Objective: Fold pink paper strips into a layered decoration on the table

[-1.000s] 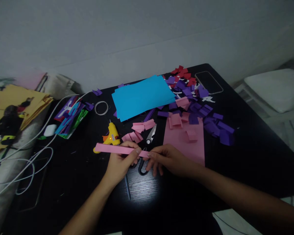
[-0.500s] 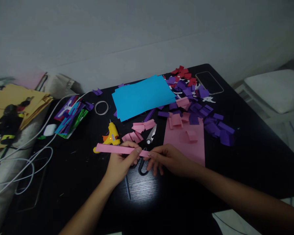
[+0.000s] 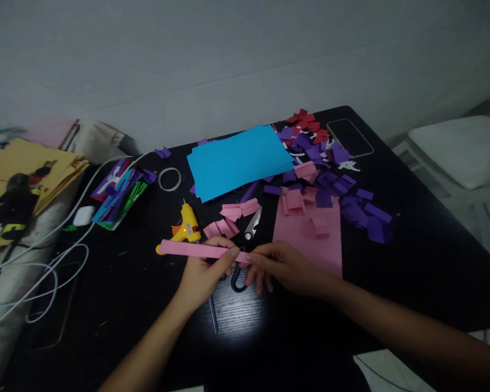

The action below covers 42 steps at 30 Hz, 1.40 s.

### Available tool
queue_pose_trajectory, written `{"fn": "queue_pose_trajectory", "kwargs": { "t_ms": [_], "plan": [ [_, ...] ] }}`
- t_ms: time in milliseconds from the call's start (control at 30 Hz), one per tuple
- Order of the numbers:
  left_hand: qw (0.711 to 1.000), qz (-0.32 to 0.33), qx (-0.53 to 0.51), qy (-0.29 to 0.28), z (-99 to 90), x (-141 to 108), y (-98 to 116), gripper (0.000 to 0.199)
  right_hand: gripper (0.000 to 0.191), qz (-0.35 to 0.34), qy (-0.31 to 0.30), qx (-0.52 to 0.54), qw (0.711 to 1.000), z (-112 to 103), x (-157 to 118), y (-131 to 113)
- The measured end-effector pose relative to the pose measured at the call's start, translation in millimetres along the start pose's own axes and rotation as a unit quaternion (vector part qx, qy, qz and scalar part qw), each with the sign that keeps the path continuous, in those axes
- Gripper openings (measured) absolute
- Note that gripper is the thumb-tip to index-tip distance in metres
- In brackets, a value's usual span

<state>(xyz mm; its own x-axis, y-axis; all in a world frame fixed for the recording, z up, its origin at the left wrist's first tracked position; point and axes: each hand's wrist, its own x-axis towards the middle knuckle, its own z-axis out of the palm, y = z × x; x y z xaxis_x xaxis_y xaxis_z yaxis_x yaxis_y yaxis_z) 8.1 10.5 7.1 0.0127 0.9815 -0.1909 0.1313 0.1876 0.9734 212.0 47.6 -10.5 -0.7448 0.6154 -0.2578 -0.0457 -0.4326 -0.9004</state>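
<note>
A narrow pink paper strip stretches sideways between my hands above the black table. My left hand is closed on it, thumb on top, with the long end sticking out to the left. At the strip's right end, my right hand pinches it between thumb and forefinger, its other fingers hanging loose. Beneath the hands lies a pair of scissors with a black handle, partly hidden. A yellow glue gun rests just beyond my left hand. Folded pink paper pieces and a silver blade-like tool lie ahead.
Blue paper sheets lie at the back, beside heaped purple pieces and red pieces. A pink sheet is under my right forearm's far side. A phone, a tape ring and white cables are around.
</note>
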Motion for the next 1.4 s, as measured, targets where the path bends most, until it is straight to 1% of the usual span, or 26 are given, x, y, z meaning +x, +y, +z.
{"fn": "queue_pose_trajectory", "kwargs": {
  "t_ms": [233,533,800,900,1033,1133,1233,1400],
  "plan": [
    [1.0,0.003,0.011,-0.005,0.9,-1.0,-0.4,0.017,0.044,0.005,-0.005,-0.013,1.0,-0.1,-0.4,1.4],
    [1.0,0.007,0.019,-0.003,1.1,-0.8,-0.4,0.017,0.044,0.005,-0.005,-0.014,1.0,0.8,-0.6,0.9],
    [0.999,0.026,0.042,-0.023,2.1,-0.5,0.0,0.018,0.044,0.01,0.001,0.002,1.0,2.0,-0.8,1.2],
    [0.998,0.036,0.046,-0.001,0.1,-0.4,1.2,0.015,0.044,0.01,0.006,0.009,1.0,1.5,-0.8,-0.4],
    [0.996,0.046,0.045,0.064,-3.1,0.5,4.0,0.012,0.045,-0.005,0.033,0.017,0.999,0.6,-0.1,-4.6],
    [0.995,0.046,0.034,0.079,-2.5,1.5,5.3,0.012,0.043,-0.007,0.054,0.023,0.998,0.4,0.1,-5.8],
    [0.996,0.04,0.021,0.074,-0.5,1.5,5.7,0.012,0.043,-0.018,0.068,0.023,0.997,0.7,0.4,-4.4],
    [0.999,0.017,0.006,0.032,0.1,0.5,3.5,0.01,0.044,-0.03,0.05,0.01,0.998,1.8,0.4,-2.3]
  ]
}}
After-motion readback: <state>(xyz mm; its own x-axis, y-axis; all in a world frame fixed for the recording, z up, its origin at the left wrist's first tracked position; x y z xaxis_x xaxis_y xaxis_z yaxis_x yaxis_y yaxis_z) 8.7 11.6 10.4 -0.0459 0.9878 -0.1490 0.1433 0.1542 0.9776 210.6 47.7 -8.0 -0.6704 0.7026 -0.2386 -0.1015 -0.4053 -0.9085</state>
